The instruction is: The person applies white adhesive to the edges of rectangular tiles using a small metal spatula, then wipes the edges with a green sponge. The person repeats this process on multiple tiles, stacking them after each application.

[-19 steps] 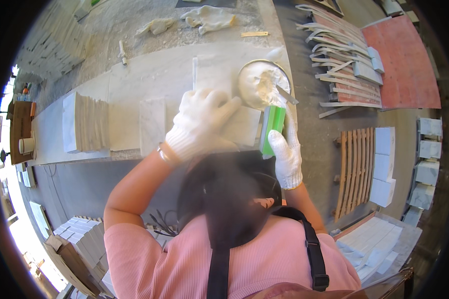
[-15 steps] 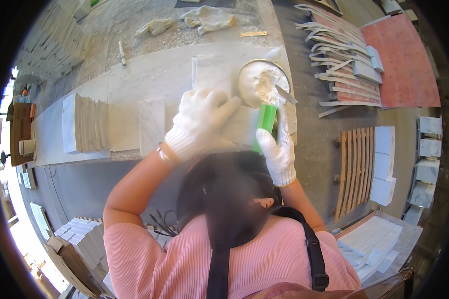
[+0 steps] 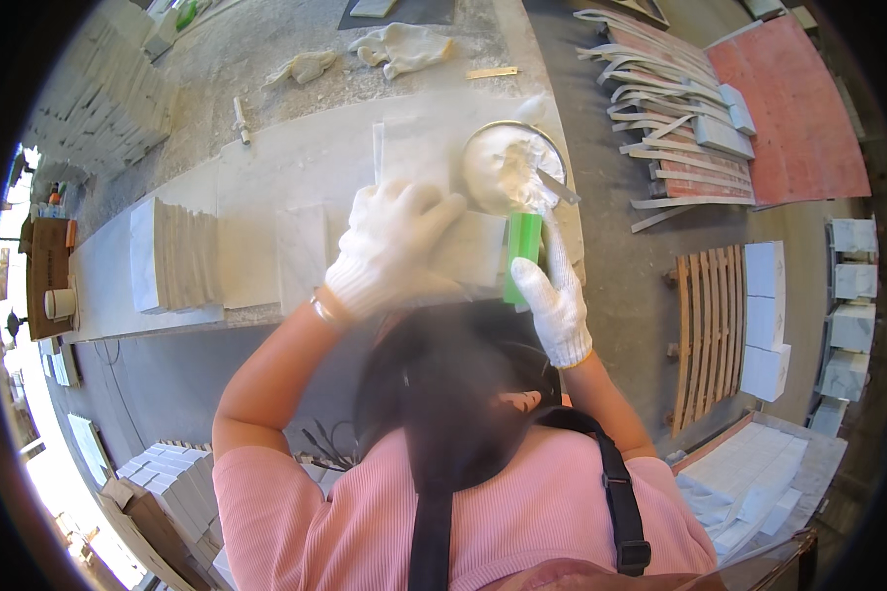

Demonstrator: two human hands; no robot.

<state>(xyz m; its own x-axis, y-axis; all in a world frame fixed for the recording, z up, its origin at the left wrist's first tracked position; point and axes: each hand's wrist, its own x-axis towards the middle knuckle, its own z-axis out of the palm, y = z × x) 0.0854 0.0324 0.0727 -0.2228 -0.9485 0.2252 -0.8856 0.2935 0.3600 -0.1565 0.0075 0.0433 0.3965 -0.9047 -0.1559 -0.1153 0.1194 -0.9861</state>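
Observation:
My left hand (image 3: 389, 241), in a white knitted glove, lies palm down with its fingers apart over the left part of a pale marble tile (image 3: 478, 248). How firmly it presses there I cannot tell. My gloved right hand (image 3: 557, 310) is closed around a green block-shaped hand tool (image 3: 523, 246). That tool stands at the tile's right edge, its underside hidden. Just beyond it is a round bowl (image 3: 470, 182) of white paste (image 3: 508, 163). A flat metal scraper (image 3: 558, 185) leans on the bowl's right rim.
Stacked marble tiles (image 3: 174, 256) stand on the worktable (image 3: 251, 177) to the left. Crumpled gloves (image 3: 404, 47) and a small yellowish strip (image 3: 492, 73) lie at the far side. On the right are a slatted wooden pallet (image 3: 708, 335) and a red board (image 3: 788, 108) with pale strips.
The view has shifted slightly. The green tool has moved a little toward me along the tile's right edge, with my right hand around it. My left hand stays over the tile.

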